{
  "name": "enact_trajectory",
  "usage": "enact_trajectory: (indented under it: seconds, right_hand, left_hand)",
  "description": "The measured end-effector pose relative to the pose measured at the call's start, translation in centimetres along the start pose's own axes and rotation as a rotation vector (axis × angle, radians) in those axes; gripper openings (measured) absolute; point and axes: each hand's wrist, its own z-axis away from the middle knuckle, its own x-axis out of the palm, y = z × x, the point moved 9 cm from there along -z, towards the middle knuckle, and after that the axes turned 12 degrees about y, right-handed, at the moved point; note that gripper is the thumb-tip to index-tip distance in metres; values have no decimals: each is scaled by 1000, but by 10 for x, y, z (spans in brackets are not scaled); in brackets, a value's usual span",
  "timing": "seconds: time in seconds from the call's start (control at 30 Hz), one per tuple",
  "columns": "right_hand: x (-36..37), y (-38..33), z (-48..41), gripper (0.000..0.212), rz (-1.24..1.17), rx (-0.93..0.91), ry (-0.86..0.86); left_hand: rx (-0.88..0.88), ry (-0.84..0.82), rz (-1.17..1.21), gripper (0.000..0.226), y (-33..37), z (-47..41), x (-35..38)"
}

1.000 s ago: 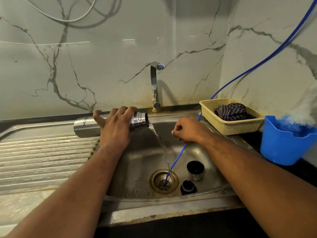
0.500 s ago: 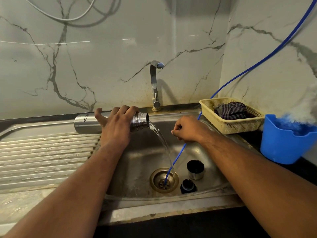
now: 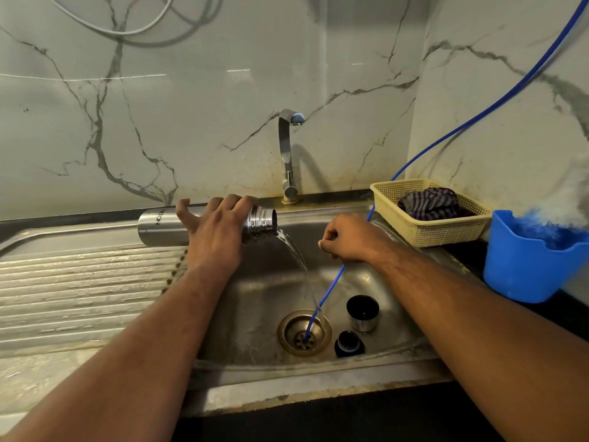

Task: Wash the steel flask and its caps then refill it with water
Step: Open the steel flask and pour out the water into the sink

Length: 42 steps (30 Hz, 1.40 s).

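Note:
My left hand (image 3: 216, 231) grips the steel flask (image 3: 159, 229), which lies almost level over the sink's left edge with its open threaded mouth pointing right. Water streams from the mouth down toward the drain (image 3: 304, 333). My right hand (image 3: 347, 239) pinches a thin blue tube (image 3: 328, 291) whose end reaches into the drain. On the sink floor to the right of the drain sit two caps: a steel cup cap (image 3: 362, 312) standing open side up, and a small black inner cap (image 3: 349, 343).
The steel sink (image 3: 255, 314) has a ribbed drainboard (image 3: 79, 291) on its left and a tap (image 3: 288, 154) at the back. A yellow basket (image 3: 427, 231) holding a striped cloth and a blue plastic tub (image 3: 526, 269) stand at the right. The blue tube runs up the right wall.
Water keeps pouring from the flask. The flask and both hands have barely shifted.

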Motion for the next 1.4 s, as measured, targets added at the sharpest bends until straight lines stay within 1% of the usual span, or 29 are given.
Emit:
enact_trajectory:
  seconds: [0.57, 0.8, 1.4]
  right_hand:
    - [1, 0, 1, 20, 2, 1, 5]
    - [1, 1, -2, 21, 9, 1, 1]
    - [1, -2, -1, 21, 23, -22, -6]
  left_hand:
    - [18, 9, -1, 84, 3, -1, -3]
    - [14, -21, -20, 86, 4, -1, -4]
    - [27, -31, -35, 82, 9, -1, -5]
